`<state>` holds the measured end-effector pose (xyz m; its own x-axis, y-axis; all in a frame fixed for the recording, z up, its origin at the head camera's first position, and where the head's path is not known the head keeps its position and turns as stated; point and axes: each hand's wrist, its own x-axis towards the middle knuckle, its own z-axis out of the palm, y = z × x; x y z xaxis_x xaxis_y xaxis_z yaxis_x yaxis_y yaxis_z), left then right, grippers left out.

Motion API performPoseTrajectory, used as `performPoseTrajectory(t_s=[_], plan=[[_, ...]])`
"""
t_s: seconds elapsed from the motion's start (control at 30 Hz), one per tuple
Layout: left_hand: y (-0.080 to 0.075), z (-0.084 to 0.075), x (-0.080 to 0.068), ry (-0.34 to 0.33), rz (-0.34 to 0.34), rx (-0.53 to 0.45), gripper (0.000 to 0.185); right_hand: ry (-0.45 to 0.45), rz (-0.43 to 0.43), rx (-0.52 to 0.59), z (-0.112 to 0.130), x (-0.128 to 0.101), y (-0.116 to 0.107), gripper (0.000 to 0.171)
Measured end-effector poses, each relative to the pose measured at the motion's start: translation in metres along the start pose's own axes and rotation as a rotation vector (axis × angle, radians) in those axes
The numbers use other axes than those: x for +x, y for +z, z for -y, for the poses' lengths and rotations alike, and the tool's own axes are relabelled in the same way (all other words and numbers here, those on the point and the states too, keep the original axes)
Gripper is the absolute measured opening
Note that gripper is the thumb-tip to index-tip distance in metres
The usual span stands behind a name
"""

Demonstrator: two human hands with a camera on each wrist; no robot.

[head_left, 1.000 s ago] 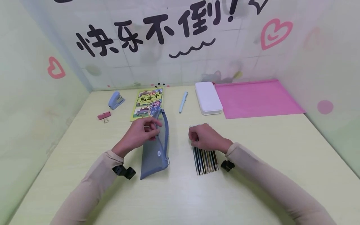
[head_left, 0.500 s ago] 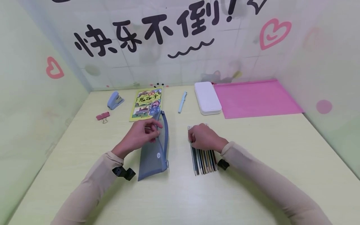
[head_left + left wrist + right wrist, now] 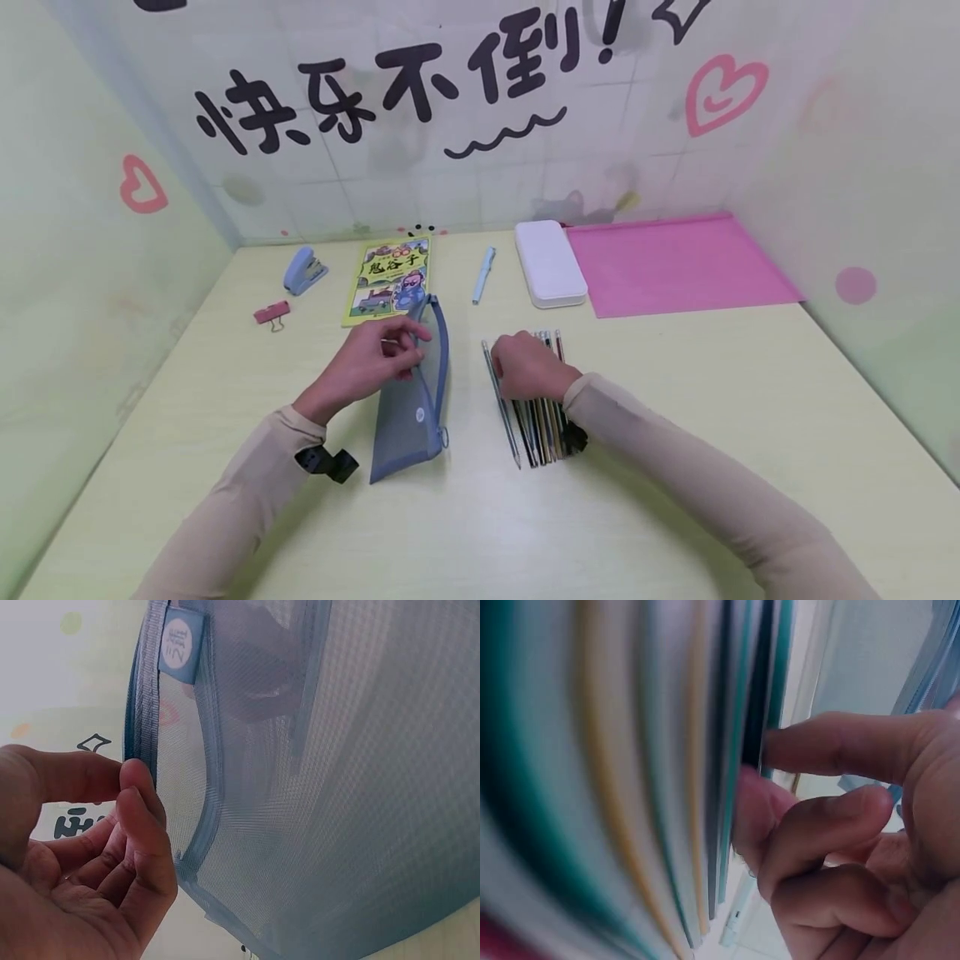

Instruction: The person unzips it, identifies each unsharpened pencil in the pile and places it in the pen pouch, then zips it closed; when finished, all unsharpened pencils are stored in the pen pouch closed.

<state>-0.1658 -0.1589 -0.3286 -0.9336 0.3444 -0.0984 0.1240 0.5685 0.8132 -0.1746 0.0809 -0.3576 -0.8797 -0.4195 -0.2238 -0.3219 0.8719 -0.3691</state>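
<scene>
My left hand (image 3: 367, 362) pinches the zip edge of a blue mesh pencil pouch (image 3: 401, 429), holding its mouth apart. In the left wrist view, thumb and index finger meet on the zipper tape (image 3: 142, 712), and the see-through mesh (image 3: 360, 787) fills the right side. My right hand (image 3: 528, 367) pinches one pencil (image 3: 510, 433) at the left end of a row of pencils (image 3: 546, 433) on the table. Close up in the right wrist view, thumb and fingertip are at a teal pencil (image 3: 781, 660); the other pencils are blurred. The hand hides the pencils' middle part.
Behind the pouch lies a yellow comic-style book (image 3: 386, 279). Further left are a blue stapler (image 3: 303, 271) and a red binder clip (image 3: 272, 313). A light blue pen (image 3: 483, 275), a white case (image 3: 551, 262) and a pink sheet (image 3: 686, 267) lie towards the back wall.
My right hand has shifted left, bringing the end pencil slightly apart from the row at a slant. The left hand and the pouch stay nearly where they were.
</scene>
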Motion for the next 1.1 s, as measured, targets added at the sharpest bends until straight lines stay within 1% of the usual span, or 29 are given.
performPoseTrajectory(t_s=[0.13, 0.23, 0.33, 0.43, 0.57, 0.7, 0.8, 0.9, 1.0, 1.1], plan=[[0.002, 0.000, 0.001, 0.005, -0.001, -0.009, 0.028, 0.002, -0.009, 0.058, -0.002, 0.001, -0.003, 0.017], [0.003, 0.001, 0.001, 0.010, -0.003, -0.014, 0.030, -0.003, -0.045, 0.133, -0.005, 0.002, -0.008, 0.015], [0.005, -0.001, 0.002, 0.016, -0.006, -0.019, 0.032, -0.007, -0.088, 0.231, -0.007, 0.003, -0.017, 0.011], [0.005, -0.002, 0.002, 0.019, -0.003, -0.020, 0.032, -0.007, -0.122, 0.395, -0.007, 0.003, -0.025, 0.007], [0.008, -0.004, 0.003, 0.016, -0.003, -0.018, 0.032, 0.009, -0.200, 0.623, -0.002, 0.004, -0.029, 0.012], [0.011, -0.005, 0.004, 0.015, -0.010, -0.012, 0.032, 0.010, -0.317, 0.759, 0.007, 0.009, -0.028, 0.012], [0.013, -0.007, 0.005, 0.016, -0.017, -0.011, 0.034, 0.000, -0.402, 0.825, 0.013, 0.015, -0.025, 0.012], [0.015, -0.009, 0.006, 0.021, -0.028, -0.013, 0.035, -0.007, -0.453, 0.870, 0.019, 0.021, -0.022, 0.014], [0.017, -0.011, 0.007, 0.039, -0.034, -0.019, 0.034, -0.006, -0.463, 0.869, 0.023, 0.024, -0.020, 0.015], [0.018, -0.012, 0.007, 0.061, -0.039, -0.026, 0.034, -0.010, -0.445, 0.840, 0.025, 0.024, -0.019, 0.015]])
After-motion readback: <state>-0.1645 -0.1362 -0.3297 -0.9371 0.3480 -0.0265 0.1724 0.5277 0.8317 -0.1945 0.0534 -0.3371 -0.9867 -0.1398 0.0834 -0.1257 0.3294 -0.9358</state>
